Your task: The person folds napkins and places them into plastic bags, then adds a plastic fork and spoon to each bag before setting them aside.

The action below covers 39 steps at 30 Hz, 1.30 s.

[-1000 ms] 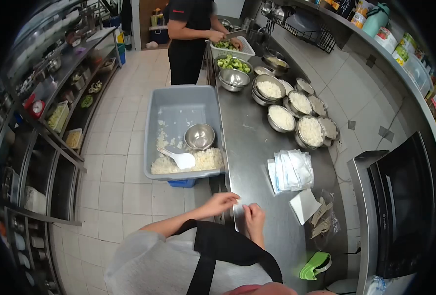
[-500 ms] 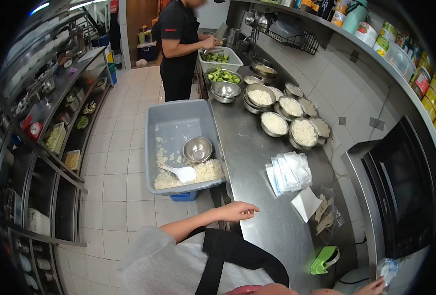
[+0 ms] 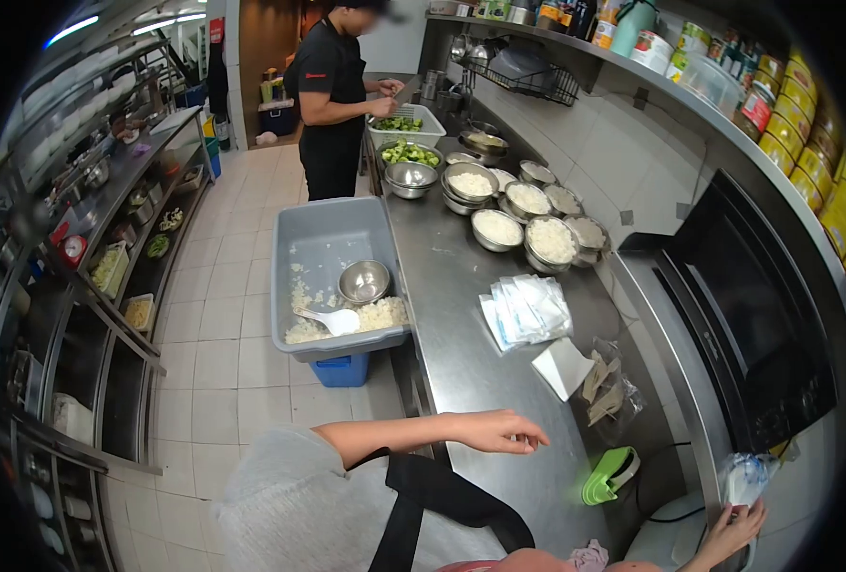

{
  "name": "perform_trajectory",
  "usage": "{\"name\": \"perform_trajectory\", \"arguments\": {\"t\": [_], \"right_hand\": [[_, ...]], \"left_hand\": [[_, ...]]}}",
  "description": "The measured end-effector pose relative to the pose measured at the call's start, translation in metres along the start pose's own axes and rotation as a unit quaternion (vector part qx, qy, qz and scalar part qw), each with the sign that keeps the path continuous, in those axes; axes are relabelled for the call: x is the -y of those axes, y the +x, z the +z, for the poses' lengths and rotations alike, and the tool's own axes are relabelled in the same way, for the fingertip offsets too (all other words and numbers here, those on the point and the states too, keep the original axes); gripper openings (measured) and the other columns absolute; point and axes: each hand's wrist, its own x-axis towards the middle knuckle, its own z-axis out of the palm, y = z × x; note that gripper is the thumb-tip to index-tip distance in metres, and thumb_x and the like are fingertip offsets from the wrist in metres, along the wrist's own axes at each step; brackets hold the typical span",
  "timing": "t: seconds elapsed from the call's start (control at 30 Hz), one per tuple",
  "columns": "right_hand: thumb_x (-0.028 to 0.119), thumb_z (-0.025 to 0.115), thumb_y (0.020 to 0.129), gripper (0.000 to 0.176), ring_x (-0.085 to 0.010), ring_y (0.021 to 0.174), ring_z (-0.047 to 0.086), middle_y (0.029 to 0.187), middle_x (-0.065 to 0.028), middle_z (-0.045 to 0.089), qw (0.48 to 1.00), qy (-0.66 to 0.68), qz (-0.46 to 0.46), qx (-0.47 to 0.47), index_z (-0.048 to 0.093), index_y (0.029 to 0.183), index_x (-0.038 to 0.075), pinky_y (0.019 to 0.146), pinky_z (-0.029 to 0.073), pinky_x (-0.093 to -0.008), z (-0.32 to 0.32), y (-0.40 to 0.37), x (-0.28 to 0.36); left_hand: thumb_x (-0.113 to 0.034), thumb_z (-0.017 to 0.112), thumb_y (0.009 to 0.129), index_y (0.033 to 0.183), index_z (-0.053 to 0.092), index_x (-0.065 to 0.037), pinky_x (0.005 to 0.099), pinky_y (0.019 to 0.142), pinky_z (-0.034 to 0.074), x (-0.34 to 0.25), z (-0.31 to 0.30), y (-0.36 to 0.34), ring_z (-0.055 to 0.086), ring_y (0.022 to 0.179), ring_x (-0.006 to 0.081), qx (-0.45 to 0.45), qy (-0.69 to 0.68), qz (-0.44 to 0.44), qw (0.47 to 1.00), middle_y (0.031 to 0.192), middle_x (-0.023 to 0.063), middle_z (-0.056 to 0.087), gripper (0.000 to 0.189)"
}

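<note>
My left hand (image 3: 504,432) hovers over the near part of the steel counter (image 3: 452,372), fingers loosely bent and apart, with nothing in it. At the lower right, my right hand (image 3: 736,532) has its fingertips on the lower edge of a clear plastic packet (image 3: 745,480) with blue and white in it, just below the black microwave (image 3: 752,315). Its grip is partly hidden. Ahead of my left hand lie a stack of clear plastic bags (image 3: 530,310), a white folded sheet (image 3: 563,368) and a plastic bag with brownish strips (image 3: 606,386).
A grey tub (image 3: 285,276) holds cooked rice, a steel bowl (image 3: 364,281) and a white rice paddle (image 3: 339,321). Several rice bowls (image 3: 497,231) stand farther along the counter. A co-worker (image 3: 332,105) cuts greens over a white basket (image 3: 433,124). A green plastic holder (image 3: 610,475) sits nearby.
The view has shifted to the right. My left hand has moved right, farther over the counter. My right hand has come up more into view, still at the plastic packet.
</note>
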Motion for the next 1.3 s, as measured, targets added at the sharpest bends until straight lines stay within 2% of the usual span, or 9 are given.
{"name": "perform_trajectory", "arguments": {"t": [0.07, 0.3, 0.33, 0.37, 0.8, 0.87, 0.9, 1.1, 1.3], "right_hand": [[0.026, 0.055, 0.083, 0.027, -0.0392, 0.121, 0.036, 0.129, -0.0179, 0.042, 0.996, 0.073, -0.056, -0.015, 0.052, 0.088, -0.001, 0.096, 0.031, -0.0488, -0.004, -0.001, -0.005], [-0.002, 0.057, 0.072, 0.023, -0.0371, 0.106, 0.05, 0.114, -0.0209, 0.052, 0.989, 0.104, -0.086, -0.056, 0.056, 0.095, -0.002, 0.09, 0.04, -0.0422, 0.012, 0.025, -0.014], [-0.003, 0.058, 0.073, 0.024, -0.0361, 0.102, 0.052, 0.11, -0.0201, 0.055, 0.944, 0.318, 0.091, -0.019, 0.058, 0.097, -0.002, 0.088, 0.041, -0.0411, 0.002, 0.031, 0.0], [0.002, 0.056, 0.078, 0.02, -0.0349, 0.101, 0.052, 0.109, -0.0183, 0.055, 0.98, 0.192, -0.03, -0.037, 0.058, 0.098, -0.002, 0.088, 0.041, -0.0401, -0.001, 0.032, -0.01], [0.005, 0.063, 0.071, 0.006, -0.0304, 0.103, 0.051, 0.108, -0.0122, 0.057, 0.942, 0.3, 0.04, -0.144, 0.059, 0.072, 0.0, 0.087, 0.041, -0.0401, -0.067, 0.025, 0.007], [0.007, 0.063, 0.07, 0.008, -0.032, 0.115, 0.045, 0.117, -0.0124, 0.054, 0.979, 0.132, -0.11, -0.106, 0.059, 0.066, 0.001, 0.096, 0.035, -0.043, -0.063, 0.024, 0.017], [0.007, 0.062, 0.067, 0.007, -0.0319, 0.125, 0.036, 0.124, -0.0123, 0.05, 0.988, 0.094, -0.115, -0.038, 0.061, 0.062, 0.003, 0.103, 0.026, -0.0513, -0.053, 0.025, 0.022], [0.008, 0.064, 0.066, 0.004, -0.0295, 0.129, 0.03, 0.128, -0.0076, 0.048, 0.993, -0.018, -0.098, 0.061, 0.066, 0.067, 0.005, 0.101, 0.02, -0.0623, -0.036, 0.046, 0.022], [0.008, 0.063, 0.071, 0.004, -0.0286, 0.125, 0.035, 0.117, -0.0078, 0.053, 0.993, 0.105, -0.042, 0.039, 0.066, 0.071, 0.005, 0.102, 0.02, -0.0607, -0.032, 0.047, 0.017]], "left_hand": [[-0.02, 0.047, 0.091, 0.119, 0.049, -0.001, 0.0308, 0.075, 0.048, -0.014, 0.016, 0.013, 0.058, 0.091, 0.0205, 0.029, 0.019, 0.019, 0.999, 0.102, 0.0109, 0.058, 0.035], [-0.016, 0.048, 0.09, 0.121, 0.049, -0.004, 0.032, 0.075, 0.048, -0.05, 0.063, 0.052, 0.058, 0.089, 0.0216, 0.132, -0.008, 0.068, 0.989, 0.105, 0.0107, 0.057, 0.033], [-0.014, 0.049, 0.09, 0.121, 0.049, -0.005, 0.0324, 0.075, 0.048, -0.052, 0.071, 0.058, 0.058, 0.089, 0.0216, 0.14, -0.023, 0.07, 0.987, 0.105, 0.0107, 0.057, 0.033], [-0.013, 0.05, 0.089, 0.121, 0.05, -0.006, 0.0319, 0.075, 0.048, -0.053, 0.078, 0.064, 0.058, 0.089, 0.0211, 0.137, -0.004, 0.081, 0.987, 0.105, 0.0105, 0.058, 0.033], [-0.015, 0.055, 0.085, 0.11, 0.058, -0.002, 0.0329, 0.073, 0.048, -0.114, 0.089, 0.165, 0.058, 0.089, 0.0216, 0.06, 0.15, 0.239, 0.957, 0.098, 0.0101, 0.061, 0.028], [-0.015, 0.055, 0.084, 0.11, 0.058, -0.003, 0.0342, 0.075, 0.047, -0.125, 0.089, 0.18, 0.058, 0.091, 0.0236, 0.065, 0.19, 0.274, 0.94, 0.098, 0.0103, 0.06, 0.028], [-0.015, 0.056, 0.084, 0.109, 0.058, -0.003, 0.0351, 0.076, 0.047, -0.128, 0.091, 0.186, 0.058, 0.09, 0.0253, 0.057, 0.203, 0.304, 0.929, 0.098, 0.0103, 0.06, 0.028], [-0.016, 0.057, 0.083, 0.106, 0.058, -0.004, 0.0362, 0.077, 0.047, -0.14, 0.106, 0.205, 0.057, 0.09, 0.0256, 0.078, 0.237, 0.332, 0.91, 0.097, 0.009, 0.06, 0.026], [-0.016, 0.058, 0.082, 0.104, 0.059, -0.004, 0.0359, 0.079, 0.047, -0.128, 0.11, 0.218, 0.056, 0.093, 0.0255, 0.072, 0.255, 0.327, 0.907, 0.098, 0.0085, 0.059, 0.025]]}}
